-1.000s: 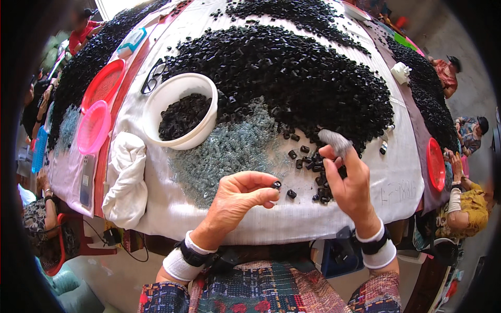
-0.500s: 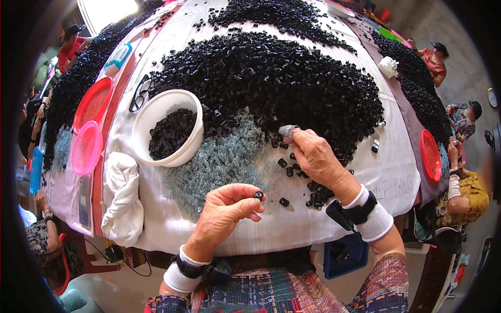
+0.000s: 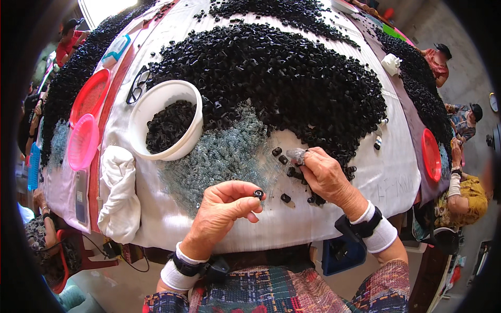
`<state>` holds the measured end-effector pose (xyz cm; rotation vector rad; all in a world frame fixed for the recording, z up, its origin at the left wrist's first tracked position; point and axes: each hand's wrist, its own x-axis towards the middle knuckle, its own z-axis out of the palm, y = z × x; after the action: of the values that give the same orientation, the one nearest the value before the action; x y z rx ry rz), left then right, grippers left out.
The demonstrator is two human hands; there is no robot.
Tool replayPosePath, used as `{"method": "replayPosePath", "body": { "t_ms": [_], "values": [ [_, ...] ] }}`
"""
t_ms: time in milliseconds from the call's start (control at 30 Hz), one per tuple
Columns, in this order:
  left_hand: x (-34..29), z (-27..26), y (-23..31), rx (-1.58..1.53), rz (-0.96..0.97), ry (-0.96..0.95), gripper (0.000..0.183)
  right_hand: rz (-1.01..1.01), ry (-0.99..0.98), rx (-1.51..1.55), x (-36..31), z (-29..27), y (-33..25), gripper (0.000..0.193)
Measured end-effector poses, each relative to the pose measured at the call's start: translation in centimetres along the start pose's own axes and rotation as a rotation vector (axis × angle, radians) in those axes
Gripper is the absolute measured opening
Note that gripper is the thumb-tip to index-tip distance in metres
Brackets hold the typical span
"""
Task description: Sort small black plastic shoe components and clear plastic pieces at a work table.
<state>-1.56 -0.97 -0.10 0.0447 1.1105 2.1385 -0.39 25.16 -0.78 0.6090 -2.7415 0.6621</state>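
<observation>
Between thumb and forefinger of my left hand (image 3: pixel 227 206), a small black ring-shaped plastic part (image 3: pixel 258 194) is pinched, its open end facing up. My right hand (image 3: pixel 326 172) is closed over the near edge of the black heap, with a small grey wad or finger covering (image 3: pixel 297 156) at its fingertips; whether anything else is in them is hidden. Beneath it lie several loose black parts (image 3: pixel 285 197). A heap of thin metal springs (image 3: pixel 219 159) spreads beyond my left hand. Behind it rises the large heap of black plastic parts (image 3: pixel 271 73).
A white bucket (image 3: pixel 136 125) partly filled with black pieces stands left of the springs, by eyeglasses (image 3: pixel 138 86). A white cloth (image 3: pixel 119 195), phone (image 3: pixel 81 198), pink basket (image 3: pixel 83 141) and red basket (image 3: pixel 90 96) lie at the left. Several people (image 3: pixel 462 195) sit at neighbouring tables.
My right hand has drawn back slightly toward me and to the right, over the loose black parts. The left hand keeps its pinch on the black part, nearly still.
</observation>
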Motion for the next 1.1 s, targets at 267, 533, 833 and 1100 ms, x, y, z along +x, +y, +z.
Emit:
{"method": "replayPosePath", "body": {
  "t_ms": [267,533,833,1100],
  "values": [
    [-0.3,0.0,-0.2,-0.007,0.02,0.012,0.018,-0.024,0.16,0.016,2.3,-0.4,-1.4,0.023],
    [-0.3,-0.5,0.1,-0.021,0.031,0.029,0.017,0.106,0.09,-0.096,2.6,-0.4,0.4,0.012],
    [0.5,-0.4,0.1,-0.019,-0.001,0.008,0.018,0.206,0.034,-0.126,2.2,1.3,0.1,0.015],
    [0.8,0.2,0.0,0.018,-0.006,0.083,0.02,0.123,0.032,-0.184,2.3,2.1,-1.0,0.022]
  ]
}}
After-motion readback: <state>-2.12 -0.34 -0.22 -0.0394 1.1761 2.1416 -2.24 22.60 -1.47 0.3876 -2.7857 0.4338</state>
